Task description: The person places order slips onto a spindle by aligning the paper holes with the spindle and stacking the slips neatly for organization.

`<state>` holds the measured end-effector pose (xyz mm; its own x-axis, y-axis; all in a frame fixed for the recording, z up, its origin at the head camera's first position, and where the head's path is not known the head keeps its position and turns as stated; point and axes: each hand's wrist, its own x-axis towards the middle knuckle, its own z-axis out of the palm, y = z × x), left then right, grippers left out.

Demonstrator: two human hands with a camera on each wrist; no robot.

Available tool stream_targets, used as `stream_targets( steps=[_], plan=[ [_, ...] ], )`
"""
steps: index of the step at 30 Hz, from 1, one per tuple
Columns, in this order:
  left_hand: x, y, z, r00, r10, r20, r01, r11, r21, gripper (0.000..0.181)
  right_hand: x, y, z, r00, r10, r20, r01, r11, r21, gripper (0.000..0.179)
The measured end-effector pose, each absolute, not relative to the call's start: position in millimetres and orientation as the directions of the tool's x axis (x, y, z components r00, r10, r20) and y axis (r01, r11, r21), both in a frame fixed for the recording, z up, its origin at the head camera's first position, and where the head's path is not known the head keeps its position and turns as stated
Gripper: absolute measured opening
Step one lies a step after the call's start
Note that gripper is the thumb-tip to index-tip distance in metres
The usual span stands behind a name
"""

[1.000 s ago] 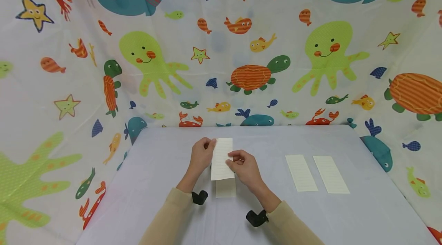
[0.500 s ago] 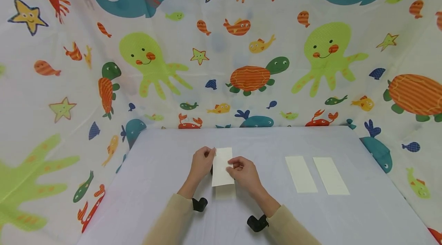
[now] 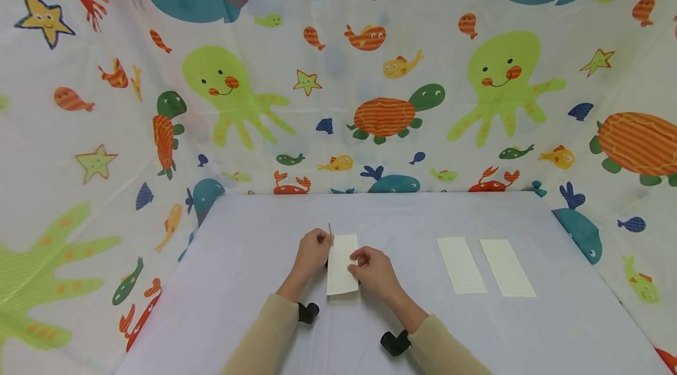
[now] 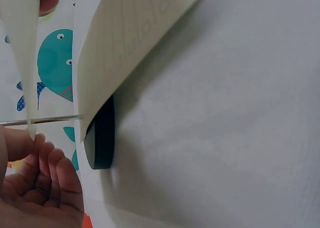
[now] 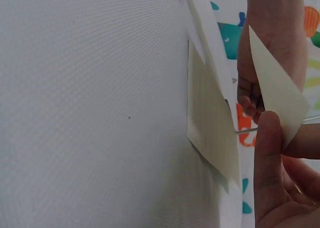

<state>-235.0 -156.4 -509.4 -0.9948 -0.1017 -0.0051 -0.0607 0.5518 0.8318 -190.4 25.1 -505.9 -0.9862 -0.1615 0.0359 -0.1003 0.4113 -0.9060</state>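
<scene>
My left hand (image 3: 312, 251) pinches the left edge of a cream paper slip (image 3: 342, 266) near its top corner. On the slip's right edge, my right hand (image 3: 372, 269) holds it between thumb and fingers. A thin metal spike (image 3: 330, 234) sticks up past the slip beside my left fingertips; in the left wrist view the spike (image 4: 55, 119) passes through the held slip. Its dark round base (image 4: 104, 138) stands on the table. Low on the spike, close over the base, sits another lined slip (image 4: 135, 37), mostly hidden from the head view by the held one.
Two more cream slips, a nearer-middle one (image 3: 461, 266) and an outer one (image 3: 508, 267), lie side by side on the white-covered table (image 3: 254, 228) to the right. A curtain (image 3: 328, 69) printed with sea animals hangs behind and along the sides.
Both hands have lowered the held slip, which now covers nearly all of the slip beneath it. The tip of the spike has come into sight above the held slip, beside the left fingers.
</scene>
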Motion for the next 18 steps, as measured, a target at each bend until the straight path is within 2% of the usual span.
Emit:
stream_targets(
  steps=[7,18],
  plan=[
    [-234,-155,-517,-0.995,-0.091,0.035,-0.025,0.586,0.81,0.012,-188,28,-509,-0.973,-0.218,0.074,-0.17,0.465,-0.869,0.013],
    [-237,-155,-524,-0.998,-0.059,0.027,-0.017,0.632,0.774,0.011,-187,31,-514,-0.95,-0.309,0.041,-0.202,0.511,-0.836,0.014]
  ],
)
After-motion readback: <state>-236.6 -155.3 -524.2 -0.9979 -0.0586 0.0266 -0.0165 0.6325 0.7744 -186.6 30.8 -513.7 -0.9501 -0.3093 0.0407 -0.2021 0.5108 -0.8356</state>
